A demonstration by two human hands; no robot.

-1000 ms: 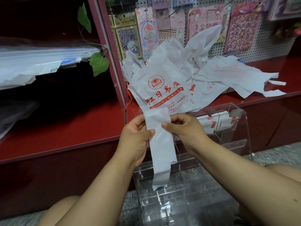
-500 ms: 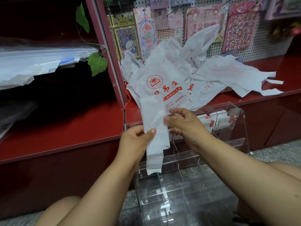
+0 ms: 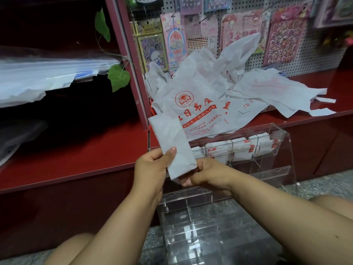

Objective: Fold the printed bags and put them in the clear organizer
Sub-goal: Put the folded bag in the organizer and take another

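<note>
A second ago the white printed plastic bag, folded into a narrow strip, hung long below our hands; now its tail is doubled up. Our left hand pinches it, right hand grips its lower end, above the clear acrylic compartmented organizer by the red shelf's front edge. More folding remains.

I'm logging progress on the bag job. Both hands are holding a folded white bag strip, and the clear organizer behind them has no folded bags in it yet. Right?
Not quite. The head view shows the left hand and right hand holding the folded white bag strip, but the clear organizer already has folded bags in its upper compartments.
</note>
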